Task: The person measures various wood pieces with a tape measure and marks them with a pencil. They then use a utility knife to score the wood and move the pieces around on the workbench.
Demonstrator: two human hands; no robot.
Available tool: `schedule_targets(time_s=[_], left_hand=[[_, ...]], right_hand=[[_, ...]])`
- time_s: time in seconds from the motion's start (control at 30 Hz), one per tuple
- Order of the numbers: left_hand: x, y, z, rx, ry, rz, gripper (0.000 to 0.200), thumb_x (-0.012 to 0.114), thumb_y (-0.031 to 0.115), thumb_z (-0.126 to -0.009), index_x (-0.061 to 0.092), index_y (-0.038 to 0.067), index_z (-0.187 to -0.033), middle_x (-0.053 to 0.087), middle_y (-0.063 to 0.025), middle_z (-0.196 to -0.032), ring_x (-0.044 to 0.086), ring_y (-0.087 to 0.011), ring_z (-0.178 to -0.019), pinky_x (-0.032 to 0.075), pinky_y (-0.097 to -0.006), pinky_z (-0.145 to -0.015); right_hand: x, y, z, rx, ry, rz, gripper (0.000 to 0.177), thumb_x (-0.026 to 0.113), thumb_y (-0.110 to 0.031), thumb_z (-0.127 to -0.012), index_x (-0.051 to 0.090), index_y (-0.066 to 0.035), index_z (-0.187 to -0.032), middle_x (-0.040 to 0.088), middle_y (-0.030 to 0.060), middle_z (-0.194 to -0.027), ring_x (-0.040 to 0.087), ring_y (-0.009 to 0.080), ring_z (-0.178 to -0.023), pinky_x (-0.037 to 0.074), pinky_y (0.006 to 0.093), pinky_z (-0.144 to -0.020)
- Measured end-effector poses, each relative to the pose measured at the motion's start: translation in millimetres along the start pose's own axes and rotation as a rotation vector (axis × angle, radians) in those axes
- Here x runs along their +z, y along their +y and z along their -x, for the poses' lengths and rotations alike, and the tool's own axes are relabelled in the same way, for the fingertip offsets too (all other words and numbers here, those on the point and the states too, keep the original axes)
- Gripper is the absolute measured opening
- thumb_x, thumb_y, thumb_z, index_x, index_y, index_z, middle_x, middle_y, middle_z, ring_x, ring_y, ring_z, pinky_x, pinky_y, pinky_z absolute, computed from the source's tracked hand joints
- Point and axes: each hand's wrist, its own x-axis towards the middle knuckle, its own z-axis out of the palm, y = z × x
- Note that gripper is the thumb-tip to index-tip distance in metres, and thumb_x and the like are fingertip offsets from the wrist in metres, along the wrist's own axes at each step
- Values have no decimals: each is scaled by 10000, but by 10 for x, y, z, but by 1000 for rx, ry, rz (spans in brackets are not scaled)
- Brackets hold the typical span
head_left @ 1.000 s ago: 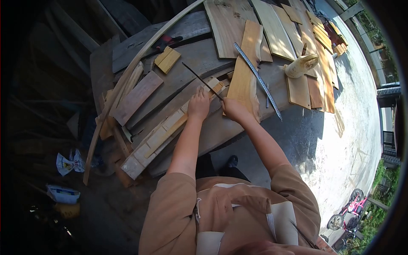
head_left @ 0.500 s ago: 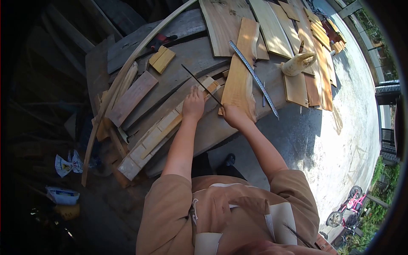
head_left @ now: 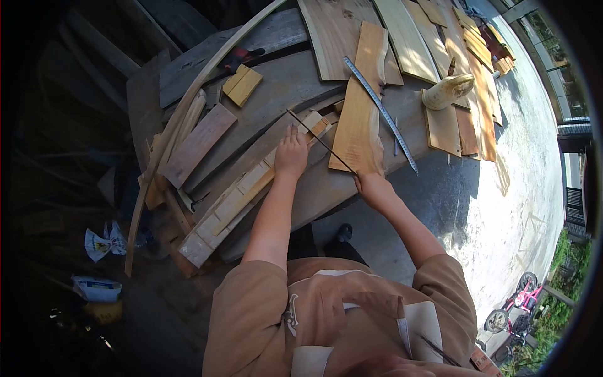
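Note:
My right hand [head_left: 374, 188] is closed around the near end of a saw [head_left: 325, 144], whose thin dark blade appears edge-on; its handle is hidden in my fist. The blade crosses the far end of a long, slotted wooden mitre box [head_left: 220, 221] lying aslant on the bench. On that box, just left of the blade, rests my left hand [head_left: 292, 152], fingers stretched forward. A narrow yellowish wood strip [head_left: 320, 129] shows at the box's far end. Close beyond my right hand lies a wavy-edged board [head_left: 352, 135] with a steel ruler [head_left: 381, 113] across it.
Several planks [head_left: 336, 38] lie along the bench's far side. A pale horn-shaped object [head_left: 447, 91] stands at right near a pencil-like stick [head_left: 396, 137]. Left are a yellow block [head_left: 242, 85], a reddish-brown board [head_left: 198, 144], a red-and-black tool [head_left: 242, 58] and a long curved strip [head_left: 179, 119].
My right hand has pulled the saw back toward me and to the right, so less blade extends past the box. My left hand stays on the box. The whole view has shifted slightly.

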Motion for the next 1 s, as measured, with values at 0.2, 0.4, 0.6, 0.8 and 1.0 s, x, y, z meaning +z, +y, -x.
schedule_targets(time_s=[0.2, 0.4, 0.6, 0.8, 1.0], left_hand=[[27, -12, -2, 8, -12, -17, 372, 476, 322, -850, 455, -21, -992, 431, -217, -1244, 417, -296, -1173, 395, -363, -876], [29, -11, 0, 16, 27, -6, 369, 487, 323, -843, 451, -19, -975, 456, -212, -1219, 419, -290, -1170, 415, -366, -851], [28, -8, -2, 8, -20, -8, 382, 477, 314, -850, 451, -29, -1015, 433, -208, -1246, 397, -300, -1189, 395, -359, -883], [28, -11, 0, 12, 30, 29, 370, 512, 301, -829, 434, -27, -982, 434, -217, -1239, 410, -297, -1178, 406, -368, -869], [10, -7, -8, 29, -6, -10, 381, 486, 319, -847, 453, -35, -983, 436, -237, -1228, 406, -305, -1180, 406, -362, -859]], right_hand=[[153, -212, -403, -79, 55, -64, 294, 392, -274, -873, 542, -21, -871, 588, 219, -741, 576, 384, -720, 445, 481, -646], [211, 2, 193, 31, 58, -87, 266, 388, -258, -876, 497, -16, -873, 574, 234, -737, 559, 399, -725, 435, 479, -641], [153, -30, 55, 22, 36, -56, 273, 394, -272, -869, 515, -29, -842, 582, 220, -717, 576, 380, -712, 448, 481, -633], [153, -476, -810, -89, 138, -95, 290, 393, -260, -864, 530, -7, -830, 592, 217, -754, 580, 373, -725, 450, 471, -649], [224, -22, -14, 2, 58, -79, 250, 402, -256, -869, 503, -27, -875, 584, 220, -712, 578, 383, -696, 452, 477, -621]])
